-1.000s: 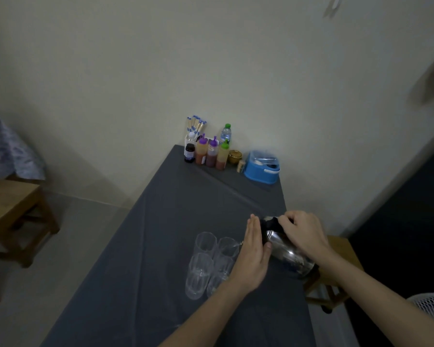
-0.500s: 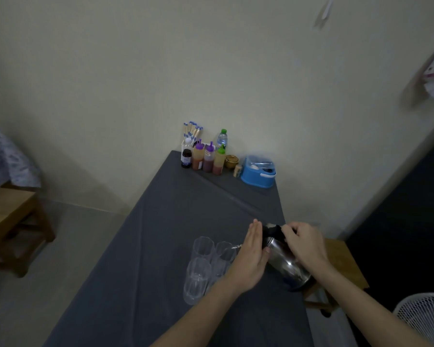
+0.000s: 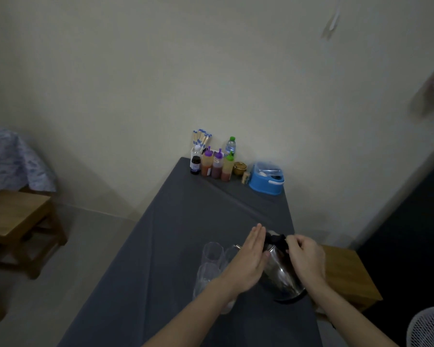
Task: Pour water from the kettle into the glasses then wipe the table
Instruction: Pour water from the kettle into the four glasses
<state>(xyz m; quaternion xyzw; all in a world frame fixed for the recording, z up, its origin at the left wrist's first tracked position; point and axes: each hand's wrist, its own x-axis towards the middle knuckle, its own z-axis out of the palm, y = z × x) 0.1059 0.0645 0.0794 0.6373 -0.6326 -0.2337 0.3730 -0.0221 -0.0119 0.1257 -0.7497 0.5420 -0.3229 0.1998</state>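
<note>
A shiny steel kettle (image 3: 278, 269) with a black lid and handle is tilted to the left over the grey-clothed table (image 3: 186, 221), its spout above a cluster of clear glasses (image 3: 211, 254). My right hand (image 3: 306, 259) grips the kettle's black handle at the top. My left hand (image 3: 248, 259) lies flat with straight fingers against the kettle's left side and lid, covering part of the glasses. Whether water flows from the spout is too dim to tell.
Sauce bottles (image 3: 216, 164), a water bottle (image 3: 229, 146), a chopstick holder (image 3: 201, 141) and a blue tub (image 3: 267, 179) line the table's far end by the wall. A wooden stool (image 3: 346, 274) stands right of the table, a fan (image 3: 431, 326) at bottom right, a wooden bench (image 3: 18, 221) on the left.
The kettle has tipped a little less steeply and both hands have stayed on it. The camera has tilted, so the table's far end sits lower in view.
</note>
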